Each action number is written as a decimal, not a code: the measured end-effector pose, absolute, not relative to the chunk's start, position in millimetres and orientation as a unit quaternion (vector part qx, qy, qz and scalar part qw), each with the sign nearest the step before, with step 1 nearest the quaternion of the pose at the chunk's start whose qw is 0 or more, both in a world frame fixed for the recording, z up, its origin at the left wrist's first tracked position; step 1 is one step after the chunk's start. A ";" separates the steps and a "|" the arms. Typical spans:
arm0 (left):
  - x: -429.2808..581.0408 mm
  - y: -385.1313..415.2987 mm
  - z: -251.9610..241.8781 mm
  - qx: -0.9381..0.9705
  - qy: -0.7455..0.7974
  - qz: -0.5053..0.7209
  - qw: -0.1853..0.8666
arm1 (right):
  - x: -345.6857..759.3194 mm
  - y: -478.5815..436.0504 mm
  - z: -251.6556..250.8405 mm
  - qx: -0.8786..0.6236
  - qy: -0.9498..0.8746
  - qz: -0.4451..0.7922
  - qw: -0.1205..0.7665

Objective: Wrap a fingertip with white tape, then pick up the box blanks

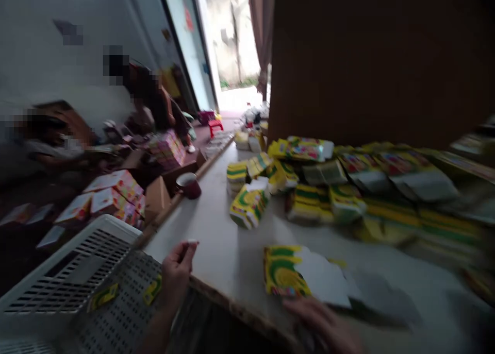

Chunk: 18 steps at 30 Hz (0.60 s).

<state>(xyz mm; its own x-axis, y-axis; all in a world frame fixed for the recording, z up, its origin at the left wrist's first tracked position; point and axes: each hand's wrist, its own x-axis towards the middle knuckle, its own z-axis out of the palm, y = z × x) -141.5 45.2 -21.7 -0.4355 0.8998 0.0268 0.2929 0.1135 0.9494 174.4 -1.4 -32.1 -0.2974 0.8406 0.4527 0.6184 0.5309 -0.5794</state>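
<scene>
My left hand (176,271) hovers at the near edge of the table (216,225), fingers curled in a pinch around a small white piece I cannot name. My right hand (323,325) lies low at the table's front, blurred by motion, touching the near edge of a stack of flat yellow-green printed cartons (286,269) with a white flap. More folded yellow-green cartons (247,204) stand in small piles further back.
A white slotted plastic basket (77,261) sits to my left with two small cartons inside. A dark red cup (189,185) stands at the table's left edge. A brown board (379,60) rises behind heaps of cartons. People sit at left among pink boxes (116,191).
</scene>
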 end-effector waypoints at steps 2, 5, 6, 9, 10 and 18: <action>-131.6 48.6 -23.3 0.447 0.672 0.500 0.315 | 186.2 -13.7 -10.5 -0.476 -0.768 0.166 0.395; -112.5 52.8 -29.4 0.462 0.662 0.478 0.346 | 210.9 -7.4 11.1 -0.574 -0.679 0.112 0.444; -104.8 53.2 -31.9 0.468 0.657 0.471 0.357 | 218.0 -3.4 14.7 -0.598 -0.658 0.102 0.446; -78.3 52.8 -41.5 0.495 0.625 0.447 0.406 | 225.7 5.2 16.6 -0.622 -0.650 0.129 0.416; -69.3 52.0 -45.7 0.505 0.611 0.435 0.427 | 223.3 6.3 15.1 -0.619 -0.663 0.147 0.395; -28.1 46.0 -71.7 0.700 0.495 0.296 0.421 | 191.6 4.3 -29.5 -0.510 -0.795 0.106 0.312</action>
<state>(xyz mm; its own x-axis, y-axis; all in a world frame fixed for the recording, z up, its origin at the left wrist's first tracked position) -28.1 46.0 -71.7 0.3347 0.9423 -0.0019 0.4444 -0.1561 0.8821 191.6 4.3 -29.5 -0.2850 0.8768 0.3873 0.7451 0.4569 -0.4859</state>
